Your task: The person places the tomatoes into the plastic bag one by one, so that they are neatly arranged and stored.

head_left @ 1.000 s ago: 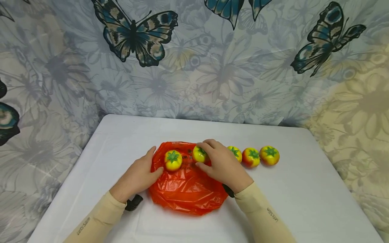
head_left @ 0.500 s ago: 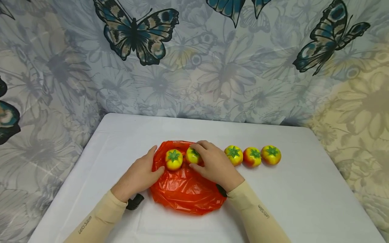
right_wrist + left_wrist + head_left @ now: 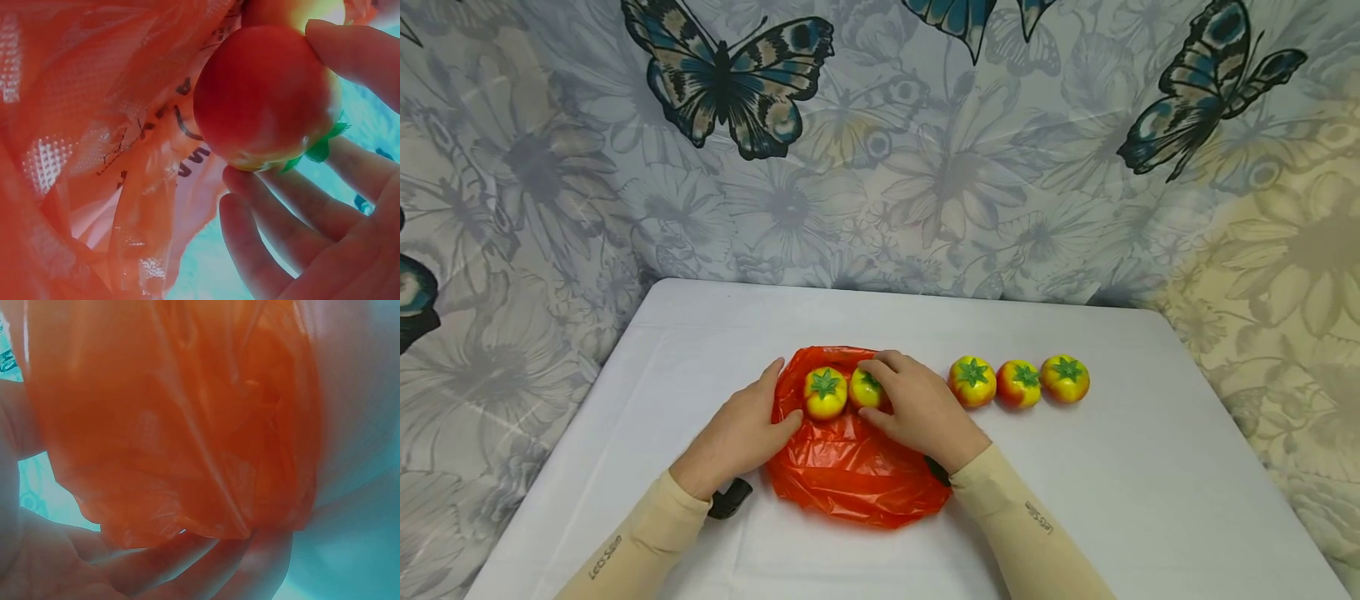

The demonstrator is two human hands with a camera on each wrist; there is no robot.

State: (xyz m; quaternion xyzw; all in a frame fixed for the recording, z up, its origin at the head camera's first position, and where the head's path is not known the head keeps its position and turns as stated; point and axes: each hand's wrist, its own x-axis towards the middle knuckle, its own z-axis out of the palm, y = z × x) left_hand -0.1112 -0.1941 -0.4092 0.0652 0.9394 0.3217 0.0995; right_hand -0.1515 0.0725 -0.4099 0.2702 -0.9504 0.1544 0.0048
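A red plastic bag (image 3: 865, 475) lies on the table with its mouth toward the far side. My left hand (image 3: 737, 429) holds the bag's left edge; in the left wrist view its fingers (image 3: 187, 569) curve along the crumpled film. One red-and-yellow tomato (image 3: 825, 393) with a green star-shaped top sits at the bag's mouth beside my left thumb. My right hand (image 3: 921, 408) pinches a second tomato (image 3: 262, 100) between thumb and fingertips, close to the first one and over the bag.
To the right of the bag, three more tomatoes stand in a row: a near one (image 3: 972, 382), a middle one (image 3: 1018, 385) and a far-right one (image 3: 1065, 379). The white table (image 3: 1112, 500) ends at a wall (image 3: 865, 233) with butterfly-and-flower covering.
My right hand has moved left with its tomato, bringing it close to the tomato at the bag's mouth. The left hand has stayed at the bag's edge.
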